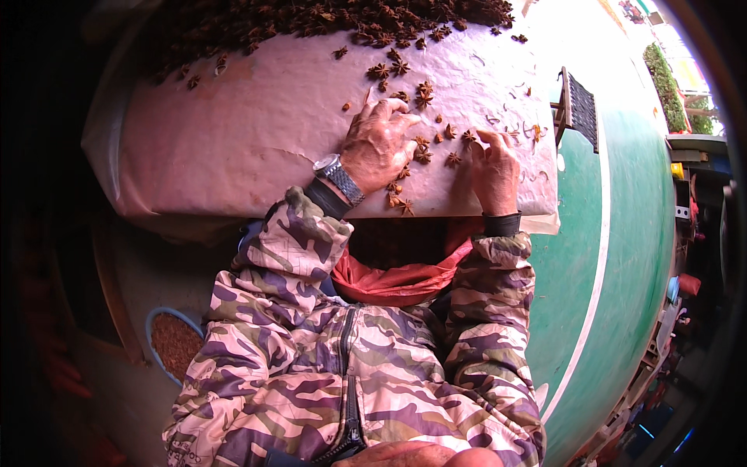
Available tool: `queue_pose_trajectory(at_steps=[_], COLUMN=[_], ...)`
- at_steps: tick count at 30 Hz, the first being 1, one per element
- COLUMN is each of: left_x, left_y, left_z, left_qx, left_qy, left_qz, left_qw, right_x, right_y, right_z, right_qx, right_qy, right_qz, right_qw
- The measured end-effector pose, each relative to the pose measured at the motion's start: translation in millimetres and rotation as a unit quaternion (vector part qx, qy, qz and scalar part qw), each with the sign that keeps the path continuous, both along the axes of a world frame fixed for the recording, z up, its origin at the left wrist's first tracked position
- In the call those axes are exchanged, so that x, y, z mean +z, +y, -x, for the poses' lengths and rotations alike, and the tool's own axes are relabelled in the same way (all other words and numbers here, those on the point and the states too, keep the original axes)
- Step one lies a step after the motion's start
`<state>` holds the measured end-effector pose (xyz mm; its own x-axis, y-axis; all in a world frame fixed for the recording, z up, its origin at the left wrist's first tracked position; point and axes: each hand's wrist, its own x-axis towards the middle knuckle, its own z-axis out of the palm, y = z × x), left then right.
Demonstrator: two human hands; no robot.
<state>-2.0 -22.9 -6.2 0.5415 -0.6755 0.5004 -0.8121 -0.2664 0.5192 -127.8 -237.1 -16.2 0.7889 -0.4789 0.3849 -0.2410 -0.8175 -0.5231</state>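
Observation:
Star anise pods [423, 98] lie scattered over a pale sheet-covered table [233, 148] in front of me. Among them my left hand [379, 144], a metal-band watch [338, 177] on its wrist, rests with fingers apart, the fingertips close to several pods. My right hand [496, 171] is to the right, thumb and index finger curled together. A single star anise [468, 135] sits at those fingertips; what is between them, if anything, is too small to make out. Thin curved stems [531, 176] and bits lie right of that hand.
A large heap of star anise [311, 17] covers the table's far side. Below the near edge, an open red bag [389, 284] hangs between my forearms. On the floor at lower left is a blue-rimmed basin [175, 342] of brown bits. A dark slatted rack [580, 109] stands beyond the right edge.

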Motion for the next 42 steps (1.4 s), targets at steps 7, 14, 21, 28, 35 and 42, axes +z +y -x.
queue_pose_trajectory(at_steps=[7, 14, 21, 28, 35, 42], left_x=[-1.0, 1.8, 1.0, 7.2, 13.6, 11.3], left_y=[-7.5, -0.1, 1.6, -0.4, -10.1, -8.0], left_z=[11.9, 5.0, -4.6, 2.3, 15.6, 17.0], left_qx=[-0.021, -0.036, 0.007, -0.013, -0.112, -0.108], left_qy=[-0.009, 0.012, -0.006, 0.025, 0.165, 0.384], left_qz=[-0.031, -0.007, 0.037, 0.033, 0.06, 0.083], left_qw=[0.999, 0.999, 0.999, 0.999, 0.978, 0.913], right_x=[17.6, 18.1, 1.6, 6.3, 23.0, 25.9], right_y=[2.8, 6.1, 8.6, 18.8, 45.5, 59.5], right_z=[21.4, 23.7, 1.4, -3.3, 10.8, 12.7], right_qx=[0.058, 0.075, -0.035, 0.049, 0.179, 0.188], right_qy=[0.07, 0.066, 0.079, 0.049, -0.002, -0.015], right_qz=[-0.116, -0.121, 0.055, 0.014, -0.098, -0.106], right_qw=[0.989, 0.988, 0.995, 0.997, 0.979, 0.976])
